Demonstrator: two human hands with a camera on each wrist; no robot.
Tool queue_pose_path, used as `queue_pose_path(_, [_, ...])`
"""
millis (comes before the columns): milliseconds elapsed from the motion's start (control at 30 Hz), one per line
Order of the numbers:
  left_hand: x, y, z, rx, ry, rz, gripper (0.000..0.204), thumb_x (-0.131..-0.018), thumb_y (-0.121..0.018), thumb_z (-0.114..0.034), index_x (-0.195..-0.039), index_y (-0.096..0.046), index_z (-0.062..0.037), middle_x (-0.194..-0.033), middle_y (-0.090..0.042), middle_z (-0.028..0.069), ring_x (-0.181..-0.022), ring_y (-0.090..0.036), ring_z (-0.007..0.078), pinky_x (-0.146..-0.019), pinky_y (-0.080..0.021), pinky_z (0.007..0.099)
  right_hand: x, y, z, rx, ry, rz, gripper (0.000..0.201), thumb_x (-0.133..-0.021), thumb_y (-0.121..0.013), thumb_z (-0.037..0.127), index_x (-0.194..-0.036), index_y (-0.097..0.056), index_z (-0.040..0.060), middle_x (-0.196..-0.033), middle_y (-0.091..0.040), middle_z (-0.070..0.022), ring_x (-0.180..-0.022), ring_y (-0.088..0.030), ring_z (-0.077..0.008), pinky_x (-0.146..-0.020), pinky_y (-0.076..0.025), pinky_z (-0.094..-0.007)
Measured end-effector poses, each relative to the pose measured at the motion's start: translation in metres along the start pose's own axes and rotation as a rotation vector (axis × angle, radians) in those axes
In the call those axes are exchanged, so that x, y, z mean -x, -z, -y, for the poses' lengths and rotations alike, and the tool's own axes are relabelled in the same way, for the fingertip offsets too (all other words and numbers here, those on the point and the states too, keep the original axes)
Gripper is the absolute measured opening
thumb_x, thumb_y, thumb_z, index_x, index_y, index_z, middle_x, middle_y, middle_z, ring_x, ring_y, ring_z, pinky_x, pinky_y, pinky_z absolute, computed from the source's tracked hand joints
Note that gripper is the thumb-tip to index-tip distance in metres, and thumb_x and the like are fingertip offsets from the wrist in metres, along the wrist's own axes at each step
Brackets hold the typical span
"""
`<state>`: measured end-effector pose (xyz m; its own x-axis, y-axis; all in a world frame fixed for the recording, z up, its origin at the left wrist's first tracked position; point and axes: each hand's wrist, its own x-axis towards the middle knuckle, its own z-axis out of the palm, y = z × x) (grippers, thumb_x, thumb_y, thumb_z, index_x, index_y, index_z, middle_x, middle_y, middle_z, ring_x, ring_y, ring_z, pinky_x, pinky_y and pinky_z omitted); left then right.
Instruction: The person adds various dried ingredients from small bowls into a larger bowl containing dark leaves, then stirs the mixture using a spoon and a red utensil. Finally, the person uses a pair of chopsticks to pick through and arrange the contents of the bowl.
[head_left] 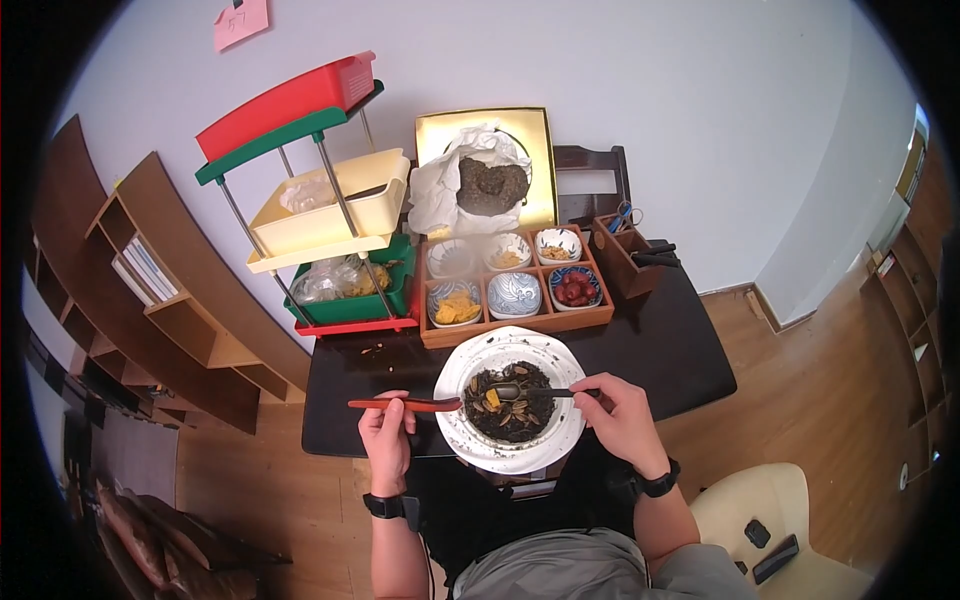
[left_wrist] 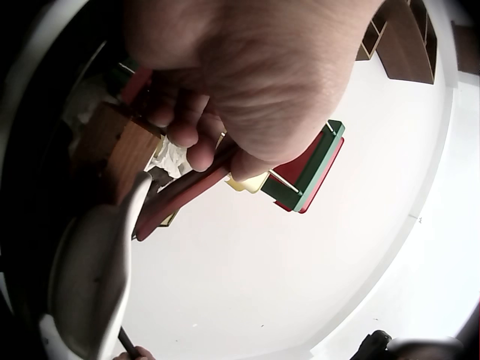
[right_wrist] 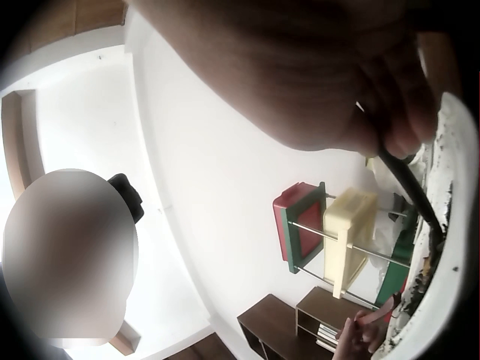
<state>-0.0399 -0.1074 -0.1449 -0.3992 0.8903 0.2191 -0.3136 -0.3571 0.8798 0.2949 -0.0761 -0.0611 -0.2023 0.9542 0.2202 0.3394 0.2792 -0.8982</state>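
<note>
A white plate (head_left: 452, 425) at the table's front edge holds dark loose leaves (head_left: 515, 425) with brown pieces and a yellow bit. The left hand (head_left: 387, 438) pinches a red-brown handled tool (head_left: 420, 405), its tip at the plate's left rim. From the right, the right hand (head_left: 622, 420) grips a dark spoon (head_left: 548, 392), its bowl over the leaves beside the yellow piece. In the left wrist view the left hand (left_wrist: 247, 82) has its fingers round the red tool (left_wrist: 180, 196); in the right wrist view the right hand (right_wrist: 322, 82) holds the dark handle (right_wrist: 409, 184).
Behind the plate stands a wooden tray (head_left: 520, 325) with several small bowls. A three-tier rack (head_left: 335, 220) is at the left, a gold box (head_left: 535, 140) with a dark cake in paper at the back, a wooden holder (head_left: 625, 265) with scissors at the right.
</note>
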Motion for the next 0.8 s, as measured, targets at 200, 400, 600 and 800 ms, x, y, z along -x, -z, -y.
queue_pose_path(200, [0.000, 0.001, 0.000, -0.008, -0.001, 0.001, 0.018, -0.102, -0.062, -0.012, -0.112, -0.068, 0.0017, -0.076, -0.062, 0.0016, -0.064, -0.052, 0.0080, -0.060, -0.041, 0.0224, -0.001, -0.006, -0.004, 0.014, 0.038, 0.009, 0.014, -0.095, -0.068, 0.004, -0.108, -0.070, 0.0002, -0.079, -0.069, -0.0041, -0.067, -0.065, -0.0076, -0.061, -0.052, -0.0232])
queue_pose_path(400, [0.000, 0.001, -0.001, -0.005, 0.003, -0.003, 0.018, -0.102, -0.062, -0.012, -0.112, -0.068, 0.0016, -0.075, -0.062, 0.0016, -0.064, -0.052, 0.0081, -0.060, -0.042, 0.0223, -0.002, -0.004, -0.012, -0.111, -0.045, -0.023, 0.016, -0.094, -0.070, 0.010, -0.108, -0.070, 0.0011, -0.081, -0.071, -0.0068, -0.066, -0.065, -0.0105, -0.062, -0.051, -0.0262])
queue_pose_path(600, [0.000, 0.001, 0.000, -0.005, -0.001, 0.004, 0.017, -0.102, -0.062, -0.011, -0.111, -0.068, 0.0017, -0.076, -0.062, 0.0015, -0.064, -0.052, 0.0081, -0.060, -0.041, 0.0224, 0.000, 0.002, -0.005, -0.080, -0.038, -0.052, 0.016, -0.094, -0.070, 0.010, -0.106, -0.071, 0.0012, -0.078, -0.069, -0.0056, -0.065, -0.062, -0.0093, -0.060, -0.049, -0.0250])
queue_pose_path(800, [0.000, 0.001, 0.000, -0.012, -0.004, 0.005, 0.018, -0.102, -0.061, -0.011, -0.112, -0.068, 0.0019, -0.076, -0.062, 0.0014, -0.064, -0.052, 0.0079, -0.060, -0.041, 0.0221, 0.001, 0.004, -0.003, -0.054, -0.020, -0.072, 0.016, -0.092, -0.071, 0.010, -0.105, -0.071, 0.0014, -0.079, -0.069, -0.0061, -0.064, -0.059, -0.0095, -0.060, -0.048, -0.0258])
